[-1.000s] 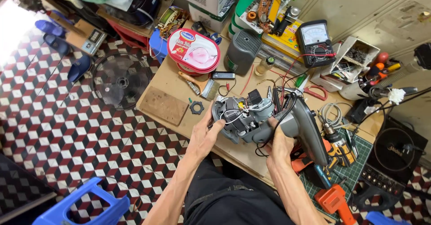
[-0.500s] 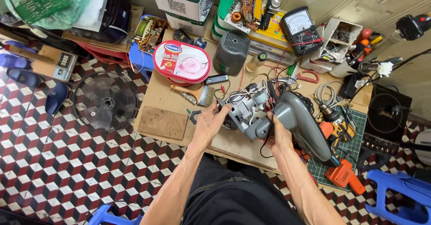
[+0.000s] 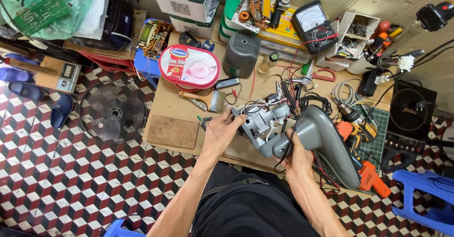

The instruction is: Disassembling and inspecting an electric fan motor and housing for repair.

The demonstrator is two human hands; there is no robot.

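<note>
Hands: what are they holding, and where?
The grey plastic fan motor unit: left hand grips its wired motor end, right hand its neck beside the grey housing.

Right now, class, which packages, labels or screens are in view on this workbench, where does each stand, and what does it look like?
Oval ice-cream tub: bench's far left; red rim, pink-white lid.
Black analogue meter: far middle; pale dial.
White cardboard box: far edge, left of meter; square code label.
Yellow flat package: under the meter's left side.
</note>
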